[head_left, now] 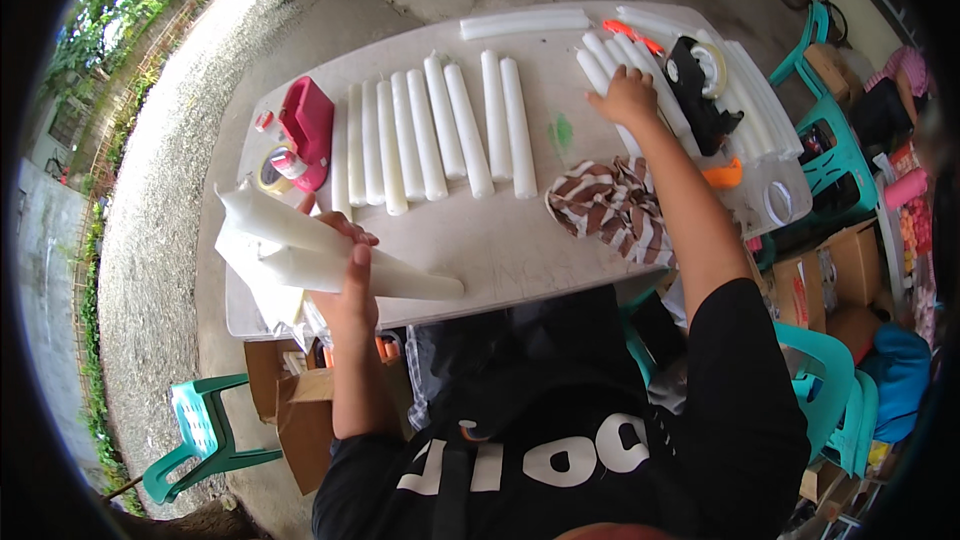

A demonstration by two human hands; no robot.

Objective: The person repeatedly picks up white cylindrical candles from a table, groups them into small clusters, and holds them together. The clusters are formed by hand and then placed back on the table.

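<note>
My left hand [347,275] is closed around thick white candles [400,281], held tilted above the near left corner of the table. Their wick ends point left, and my fingers hide how many there are. My right hand [628,102] reaches to the far right, its thumb and fingers over white candles [597,65] lying side by side, and it seems to grip one. Between my hands, a row of white candles [400,130] lies on the pale table [540,250]. Under my left hand is a white plastic wrapper [262,285].
A pink tape dispenser [308,125] and tape rolls stand at the left. A black tape dispenser [688,90], an orange cutter [635,37] and more candles [755,100] lie right. A brown striped cloth [612,208] sits near the front edge. Green chairs [205,435] and cardboard boxes [305,410] surround the table.
</note>
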